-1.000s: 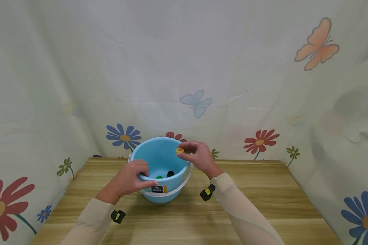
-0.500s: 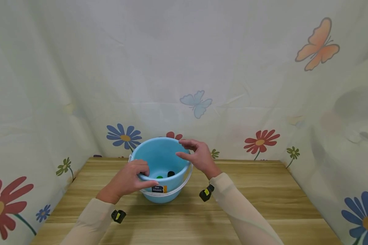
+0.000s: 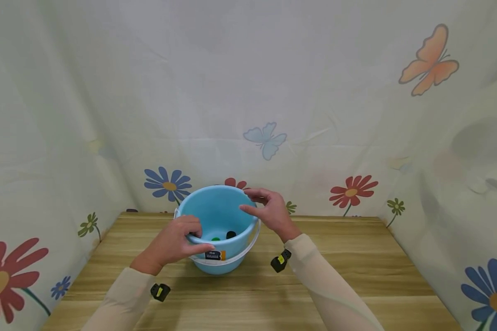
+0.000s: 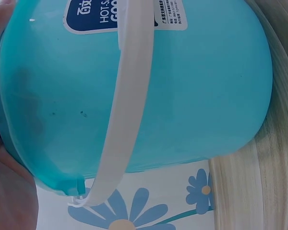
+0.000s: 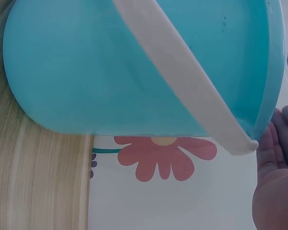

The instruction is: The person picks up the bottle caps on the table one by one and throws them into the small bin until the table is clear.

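Note:
A light blue plastic bucket [image 3: 215, 216] stands on the table, its white handle [image 3: 244, 252] hanging down over the front. My left hand [image 3: 174, 239] grips the near left rim, fingers curled inside and thumb along the outer wall by the label [image 3: 214, 255]. At the right rim, my right hand [image 3: 271, 211] has its thumb and fingers spread apart with nothing between them. On the bucket's bottom lie a small black round piece [image 3: 230, 234] and a small green piece [image 3: 216, 239], partly hidden by the near wall. In the right wrist view the right hand [image 5: 278, 177] is beside the rim.
The wood-grain table [image 3: 335, 266] extends to both sides of the bucket. Behind it hangs a white curtain [image 3: 306, 92] printed with flowers and butterflies, which also closes off the left and right sides.
My right hand let go of a small yellow round piece over the bucket, and that piece is out of sight now. The left hand and bucket stayed in place.

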`<control>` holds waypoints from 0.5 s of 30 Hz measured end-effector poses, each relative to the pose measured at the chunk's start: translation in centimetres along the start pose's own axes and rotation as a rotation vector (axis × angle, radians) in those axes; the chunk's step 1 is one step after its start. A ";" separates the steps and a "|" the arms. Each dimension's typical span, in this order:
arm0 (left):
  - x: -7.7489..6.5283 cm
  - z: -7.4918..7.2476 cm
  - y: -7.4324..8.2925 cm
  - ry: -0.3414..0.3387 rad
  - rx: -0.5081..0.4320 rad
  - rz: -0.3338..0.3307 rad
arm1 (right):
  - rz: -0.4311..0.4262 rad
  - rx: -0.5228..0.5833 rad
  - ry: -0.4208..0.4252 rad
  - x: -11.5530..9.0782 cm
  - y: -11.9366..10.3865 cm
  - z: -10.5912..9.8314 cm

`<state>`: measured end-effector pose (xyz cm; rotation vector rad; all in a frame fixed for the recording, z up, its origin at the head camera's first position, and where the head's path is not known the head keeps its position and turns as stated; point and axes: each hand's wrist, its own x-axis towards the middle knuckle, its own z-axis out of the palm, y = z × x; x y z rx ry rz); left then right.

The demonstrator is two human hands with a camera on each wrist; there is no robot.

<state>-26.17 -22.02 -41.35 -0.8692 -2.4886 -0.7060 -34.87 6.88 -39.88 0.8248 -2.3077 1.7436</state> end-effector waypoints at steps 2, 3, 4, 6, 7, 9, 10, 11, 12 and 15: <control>0.0 0.0 0.0 0.001 -0.007 0.004 | 0.001 0.008 0.002 -0.1 0.1 -0.2; 0.0 0.0 0.0 0.001 -0.007 0.005 | 0.001 0.012 0.003 -0.1 0.1 -0.3; 0.0 0.1 -0.1 0.001 -0.005 0.007 | 0.003 0.016 0.003 -0.2 0.1 -0.3; 0.0 0.1 -0.1 0.002 -0.003 0.009 | 0.004 0.021 0.002 -0.2 0.3 -0.5; -0.1 0.1 -0.2 0.003 -0.004 0.012 | 0.002 0.026 0.002 -0.3 0.3 -0.6; -0.2 0.2 -0.3 0.009 -0.001 0.015 | 0.003 0.037 0.006 -0.3 0.4 -0.7; -0.3 0.3 -0.4 0.013 -0.002 0.016 | 0.002 0.045 0.010 -0.3 0.5 -0.7; -0.4 0.3 -0.5 0.017 -0.001 0.017 | 0.001 0.050 0.016 -0.4 0.6 -0.8; -0.5 0.4 -0.5 0.021 0.000 0.016 | 0.005 0.043 0.023 -0.4 0.6 -0.9; -0.7 0.5 -0.7 0.027 0.016 0.004 | 0.010 0.027 0.039 -0.6 0.7 -1.0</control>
